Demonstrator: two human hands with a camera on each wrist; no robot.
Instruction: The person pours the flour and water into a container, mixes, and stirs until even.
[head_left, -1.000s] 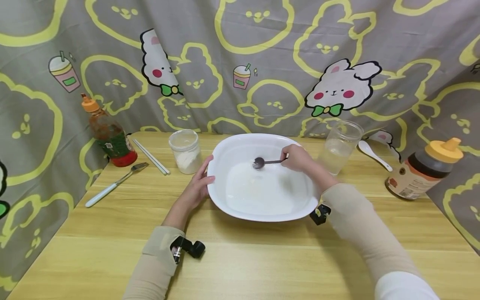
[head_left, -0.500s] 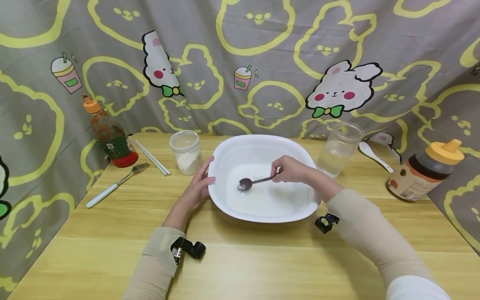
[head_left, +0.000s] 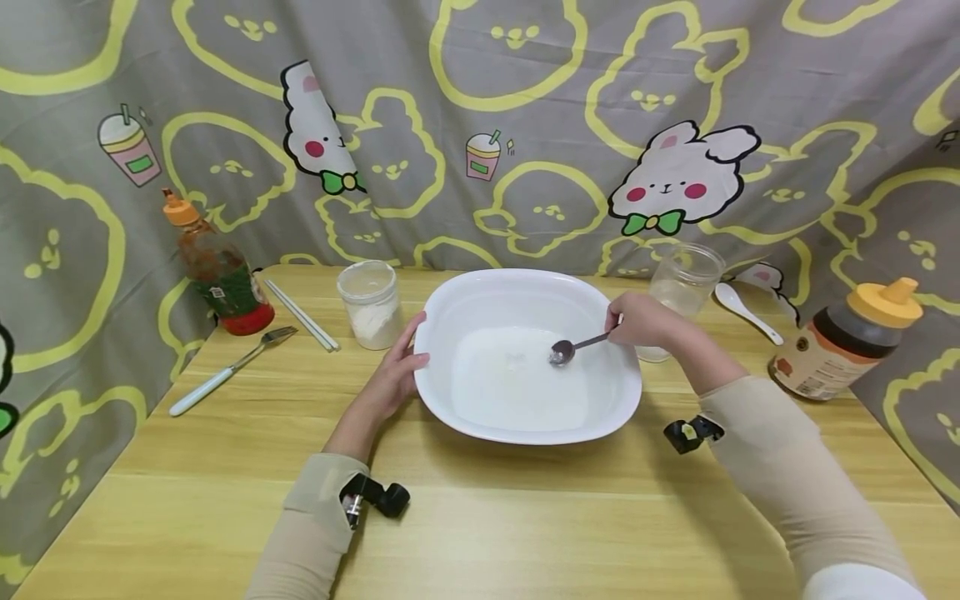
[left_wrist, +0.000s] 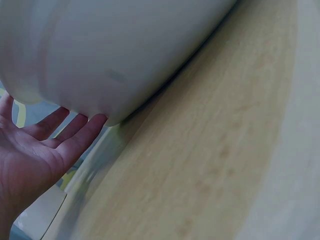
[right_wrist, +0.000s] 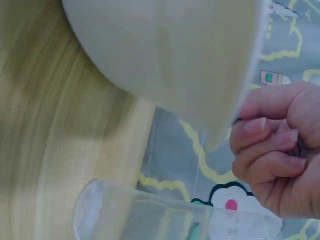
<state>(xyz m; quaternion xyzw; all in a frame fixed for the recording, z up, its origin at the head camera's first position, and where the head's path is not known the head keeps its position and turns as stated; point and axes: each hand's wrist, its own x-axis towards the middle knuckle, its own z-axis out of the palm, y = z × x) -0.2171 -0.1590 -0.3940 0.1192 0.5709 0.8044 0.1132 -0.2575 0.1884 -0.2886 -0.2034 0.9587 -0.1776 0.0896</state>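
Observation:
A white oval basin (head_left: 525, 292) stands on the table, a smooth white layer covering its bottom. At its left rim, my left hand (head_left: 393, 375) holds the basin, thumb over the edge and fingers against the outer wall. Those fingers (left_wrist: 82, 135) show touching the wall from outside in the left wrist view. With my right hand (head_left: 641, 321) I pinch the handle of a dark spoon (head_left: 564, 352) above the basin's right rim; the spoon's bowl is inside, with some pale stuff on it. The right wrist view shows curled fingers (right_wrist: 272, 165), the spoon mostly hidden.
A jar of white powder (head_left: 372, 312) stands left of the basin. A clear jar (head_left: 686, 279) is partly behind my right hand. Chopsticks (head_left: 302, 314), a fork (head_left: 232, 367) and a red sauce bottle (head_left: 225, 275) lie left; a white spoon (head_left: 746, 312) and a brown squeeze bottle (head_left: 843, 346) right.
My right hand has swept the dark spoon first left and nearer, then right to the basin's right side. My left hand has stayed at the left rim.

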